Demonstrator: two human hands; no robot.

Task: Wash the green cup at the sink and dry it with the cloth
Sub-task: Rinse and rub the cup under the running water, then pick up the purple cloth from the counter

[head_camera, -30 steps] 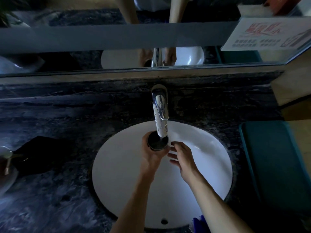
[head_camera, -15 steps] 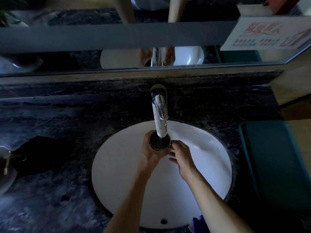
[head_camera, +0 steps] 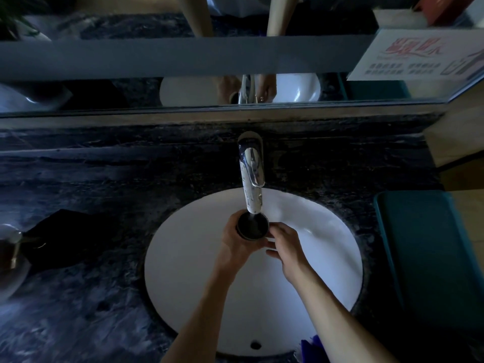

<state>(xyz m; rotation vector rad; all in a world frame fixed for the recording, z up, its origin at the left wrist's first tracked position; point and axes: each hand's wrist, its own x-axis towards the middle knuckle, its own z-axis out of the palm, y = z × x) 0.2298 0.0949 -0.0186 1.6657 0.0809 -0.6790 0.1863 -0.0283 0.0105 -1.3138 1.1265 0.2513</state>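
Holding the green cup (head_camera: pixel 253 226) upright under the faucet (head_camera: pixel 251 179) to catch water, the left hand (head_camera: pixel 237 247) grips its side, while the right hand's (head_camera: pixel 286 247) fingers (head_camera: pixel 275 227) pinch the rim above the sink (head_camera: pixel 327 247).

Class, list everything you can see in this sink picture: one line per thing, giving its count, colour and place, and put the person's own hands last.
cup: 1, dark in this light, under the spout, mouth up
tap: 1, chrome, behind the basin, spout over the cup
basin: 1, white, oval, set into the counter
counter: 1, dark marbled stone, around the basin
dark cloth: 1, black, on the counter left of the basin
tray: 1, teal, right of the basin
mirror: 1, along the wall, reflecting basin and hands
notice: 1, white with red print, upper right
blue item: 1, bottom edge, cannot tell what
left hand: 1, grips the cup's side
right hand: 1, fingertips at the cup's rim
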